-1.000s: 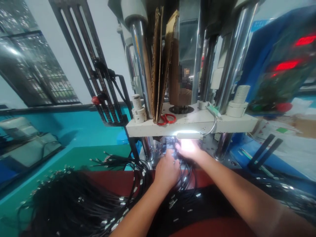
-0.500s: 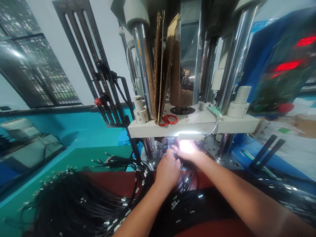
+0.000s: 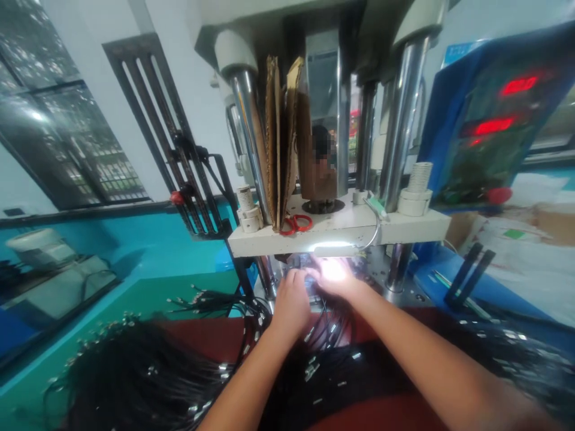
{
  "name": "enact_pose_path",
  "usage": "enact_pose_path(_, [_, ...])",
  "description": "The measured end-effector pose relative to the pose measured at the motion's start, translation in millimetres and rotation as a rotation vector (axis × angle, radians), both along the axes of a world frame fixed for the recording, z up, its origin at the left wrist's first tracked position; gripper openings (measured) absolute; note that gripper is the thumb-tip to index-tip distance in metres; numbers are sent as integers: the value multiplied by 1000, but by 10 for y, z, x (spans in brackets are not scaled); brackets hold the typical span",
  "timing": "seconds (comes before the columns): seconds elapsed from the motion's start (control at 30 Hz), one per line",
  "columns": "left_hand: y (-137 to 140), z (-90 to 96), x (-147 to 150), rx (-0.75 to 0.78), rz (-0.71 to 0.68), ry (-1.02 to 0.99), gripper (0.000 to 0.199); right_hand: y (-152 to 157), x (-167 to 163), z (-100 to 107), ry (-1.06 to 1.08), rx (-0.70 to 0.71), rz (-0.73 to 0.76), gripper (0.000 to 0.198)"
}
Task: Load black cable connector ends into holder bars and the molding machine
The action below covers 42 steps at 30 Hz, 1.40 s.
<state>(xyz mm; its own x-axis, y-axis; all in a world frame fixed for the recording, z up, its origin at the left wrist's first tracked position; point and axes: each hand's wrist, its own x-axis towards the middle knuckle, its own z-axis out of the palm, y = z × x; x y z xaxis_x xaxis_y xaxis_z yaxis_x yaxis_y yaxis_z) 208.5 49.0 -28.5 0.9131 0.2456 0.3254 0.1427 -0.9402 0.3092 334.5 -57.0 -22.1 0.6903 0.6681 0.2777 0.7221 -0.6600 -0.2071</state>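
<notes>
My left hand point(image 3: 293, 299) is in the gap below the press's upper plate point(image 3: 399, 227), its fingers bent and closed at the lower tooling. Whatever is in them is hidden behind the hand. Close beside it, my right hand point(image 3: 335, 281) has its thumb and fingers drawn together near the left fingertips; lamp glare washes it out, and what it pinches cannot be made out. Black cables point(image 3: 327, 326) with small shiny metal ends hang just below both hands. The lit lamp point(image 3: 336, 251) sits at the plate's front edge, over my right hand.
A large bundle of black cables point(image 3: 121, 371) lies to the left, more cables point(image 3: 516, 347) to the right. Chrome posts point(image 3: 399, 269) flank the work gap. Red-handled scissors point(image 3: 302, 223) and cardboard sheets point(image 3: 272, 149) rest on the plate. A blue control cabinet point(image 3: 438, 137) stands at right.
The camera view has shifted a little, so the press sits further left in the picture. My left hand has moved slightly left and forward at the tooling; my right hand stays under the lamp.
</notes>
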Motion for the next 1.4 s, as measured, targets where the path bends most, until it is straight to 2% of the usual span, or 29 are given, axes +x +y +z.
enact_pose_path(0.17, [220,17,276,146,-149,97,48,-648,-122,-22,-36,104,-32,36])
enact_pose_path(0.23, [282,-2,424,190,-220,134,49,-858,-244,-38,-38,134,9,27])
enact_pose_path(0.33, [330,-41,593,239,-274,177,49,-1016,-428,-77,-71,238,104,21])
enact_pose_path(0.43, [334,-74,673,268,-276,181,50,-1034,-511,-145,-129,298,144,21])
enact_pose_path(0.63, [257,-117,729,277,-226,148,51,-1025,-477,-276,-178,259,165,24])
enact_pose_path(1.03, [203,-170,864,232,-113,155,56,-1086,-483,-283,-155,230,152,28])
enact_pose_path(1.4, [191,-82,821,220,-144,201,59,-1108,-476,-280,-175,247,146,28])
